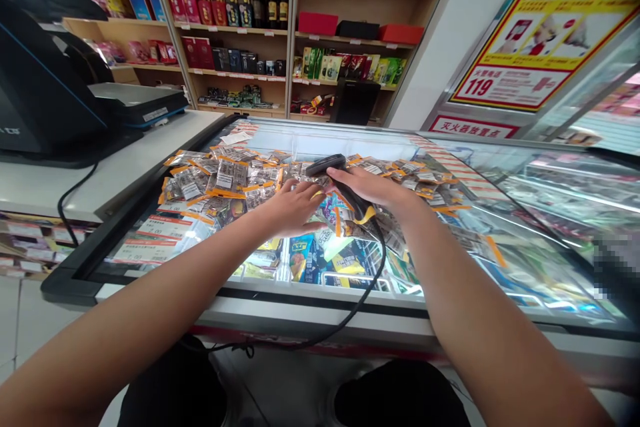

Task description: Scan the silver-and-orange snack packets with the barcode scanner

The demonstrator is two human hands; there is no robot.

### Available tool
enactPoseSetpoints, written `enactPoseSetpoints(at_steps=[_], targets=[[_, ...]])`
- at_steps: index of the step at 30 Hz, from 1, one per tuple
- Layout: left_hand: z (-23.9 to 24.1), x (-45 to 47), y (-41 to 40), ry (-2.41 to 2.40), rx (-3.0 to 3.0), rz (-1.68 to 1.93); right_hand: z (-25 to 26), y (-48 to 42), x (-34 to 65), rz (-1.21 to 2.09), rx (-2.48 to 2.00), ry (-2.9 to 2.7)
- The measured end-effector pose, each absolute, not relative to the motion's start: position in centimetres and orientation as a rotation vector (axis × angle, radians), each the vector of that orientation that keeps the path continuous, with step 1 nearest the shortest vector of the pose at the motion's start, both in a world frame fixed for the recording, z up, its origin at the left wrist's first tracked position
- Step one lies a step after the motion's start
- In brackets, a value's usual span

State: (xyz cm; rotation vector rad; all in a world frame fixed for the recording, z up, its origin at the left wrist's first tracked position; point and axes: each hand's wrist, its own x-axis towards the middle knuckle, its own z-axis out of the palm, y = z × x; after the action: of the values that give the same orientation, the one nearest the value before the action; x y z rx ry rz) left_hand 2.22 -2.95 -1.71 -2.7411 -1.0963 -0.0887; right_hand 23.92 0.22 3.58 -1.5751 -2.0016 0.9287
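Scanner (331,165) over pkts (220,180) on freezer lid (320,140), shelves (295,27) behind.

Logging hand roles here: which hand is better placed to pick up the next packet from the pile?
Probably the left hand: it rests palm down on the packets on the freezer lid. The right hand is full, gripping the corded scanner.

Packets (225,180) lie heaped on the freezer lid (525,240) at frame centre, the left hand (293,207) and the right hand (373,188) with the scanner (327,164) side by side upon them, a till (35,87) on the counter (125,167) upper left, shelves (294,33) behind.
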Motion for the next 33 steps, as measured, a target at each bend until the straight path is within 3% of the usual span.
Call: enactPoseSetpoints(at_steps=[7, 14, 28, 33], targets=[[-1.7, 2.2, -3.2, -1.12, -2.779, -0.054, 4.1, -0.3, 23.6, 1.263, -1.358, -1.67], [-1.9, 3.1, -3.0, -1.304, -2.656, -0.081, 6.0, -1.7, 23.4, 1.513, -1.508, -1.372], [-1.9, 4.9, -3.1, -1.647, -2.549, -0.069, 4.5, -1.1, 22.9, 1.579, -1.427, -1.46], [-1.9, 4.9, -3.0, -1.65, -2.479, -0.082, 5.0, -1.4, 22.9, 1.442, -1.525, -1.492]])
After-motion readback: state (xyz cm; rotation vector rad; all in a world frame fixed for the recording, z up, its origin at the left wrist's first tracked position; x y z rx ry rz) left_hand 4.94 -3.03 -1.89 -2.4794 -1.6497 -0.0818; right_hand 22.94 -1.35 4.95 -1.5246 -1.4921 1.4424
